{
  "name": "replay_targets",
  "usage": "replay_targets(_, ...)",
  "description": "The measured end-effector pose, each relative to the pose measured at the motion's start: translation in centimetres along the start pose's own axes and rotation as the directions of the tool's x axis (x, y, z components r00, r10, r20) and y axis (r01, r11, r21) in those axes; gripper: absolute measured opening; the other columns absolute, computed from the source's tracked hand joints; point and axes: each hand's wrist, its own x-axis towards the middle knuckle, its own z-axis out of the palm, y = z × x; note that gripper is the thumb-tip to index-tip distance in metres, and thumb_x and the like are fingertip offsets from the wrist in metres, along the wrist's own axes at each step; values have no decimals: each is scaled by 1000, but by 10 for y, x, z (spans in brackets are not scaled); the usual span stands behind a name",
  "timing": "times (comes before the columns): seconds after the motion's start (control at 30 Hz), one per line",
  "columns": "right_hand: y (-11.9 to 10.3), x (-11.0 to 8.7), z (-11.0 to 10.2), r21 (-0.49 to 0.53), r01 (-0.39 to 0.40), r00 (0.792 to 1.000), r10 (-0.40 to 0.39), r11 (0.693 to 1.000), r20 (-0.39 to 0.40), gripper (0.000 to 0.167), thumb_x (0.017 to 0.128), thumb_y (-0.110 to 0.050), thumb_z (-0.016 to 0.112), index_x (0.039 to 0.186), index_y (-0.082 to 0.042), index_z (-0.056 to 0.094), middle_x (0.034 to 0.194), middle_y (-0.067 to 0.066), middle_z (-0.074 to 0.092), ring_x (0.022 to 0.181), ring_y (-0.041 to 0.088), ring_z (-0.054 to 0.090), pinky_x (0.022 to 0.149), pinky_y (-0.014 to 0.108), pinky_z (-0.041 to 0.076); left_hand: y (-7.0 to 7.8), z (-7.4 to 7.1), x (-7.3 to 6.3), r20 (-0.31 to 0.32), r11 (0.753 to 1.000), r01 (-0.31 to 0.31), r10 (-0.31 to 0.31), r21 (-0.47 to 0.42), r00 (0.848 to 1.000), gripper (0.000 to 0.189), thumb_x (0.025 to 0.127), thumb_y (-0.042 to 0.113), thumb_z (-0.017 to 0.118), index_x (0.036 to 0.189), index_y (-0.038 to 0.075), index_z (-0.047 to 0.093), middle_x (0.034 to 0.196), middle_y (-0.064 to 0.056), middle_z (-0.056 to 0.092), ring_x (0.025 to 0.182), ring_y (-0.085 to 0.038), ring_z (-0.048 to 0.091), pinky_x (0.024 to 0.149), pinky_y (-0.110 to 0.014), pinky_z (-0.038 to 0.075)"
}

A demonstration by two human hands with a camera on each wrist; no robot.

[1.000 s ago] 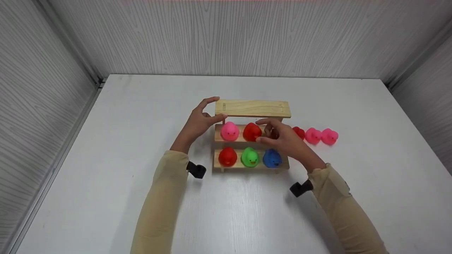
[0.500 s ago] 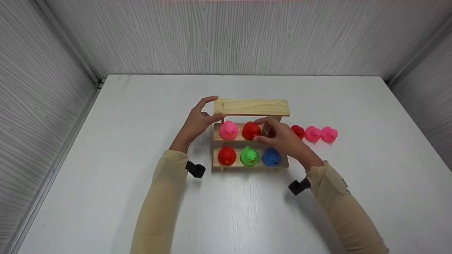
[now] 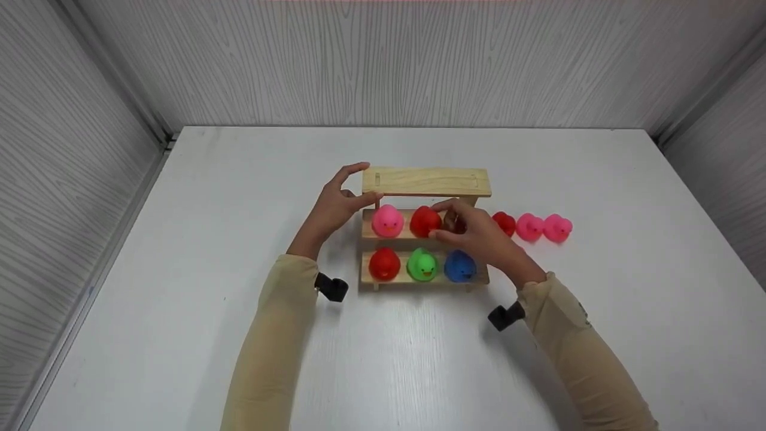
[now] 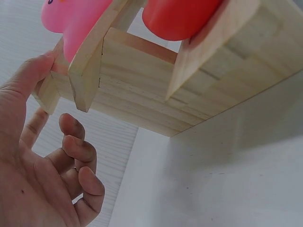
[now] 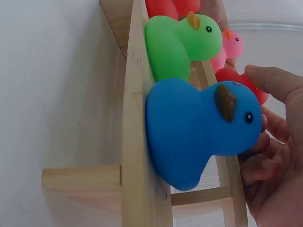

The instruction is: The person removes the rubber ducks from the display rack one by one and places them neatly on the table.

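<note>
White tabletop [image 3: 389, 365] bears a rack [image 3: 426, 181] stretching left to right.

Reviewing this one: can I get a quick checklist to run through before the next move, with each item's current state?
1. Rack held: ok; the left hand grips the left end of the top board.
2. Duck in grasp: ok; the right hand pinches the middle-shelf red duck.
3. That duck's base flat on the middle shelf: cannot tell; its base is hidden.
4. Bottom row upright: ok; bottom red duck, green duck and blue duck.
5. Table right of the rack free of ducks: not ok; a loose red duck and two pink ducks are there.
</note>
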Motion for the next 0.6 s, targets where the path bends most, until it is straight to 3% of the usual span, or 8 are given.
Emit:
replay_targets(0.23,5,-2,-1,-2,1,1000,-1,1000,-22,48,87,-27,72,128,-13,52,92,5,53,87,20,50,73,27,45,-1,0,0,7,1000,-9,9,-3,1000,69,82,41,74,143,33,42,115,-6,56,83,-25,49,70,-30,35)
replay_targets(0.6,16,-17,-13,13,10,999,-9,1000,-36,46,87,-29,72,125,-13,52,95,7,53,87,21,50,70,25,44,-3,1,-2,12,1000,-23,23,-15,1000,68,82,43,74,142,35,42,105,-10,61,91,-32,53,74,-32,36)
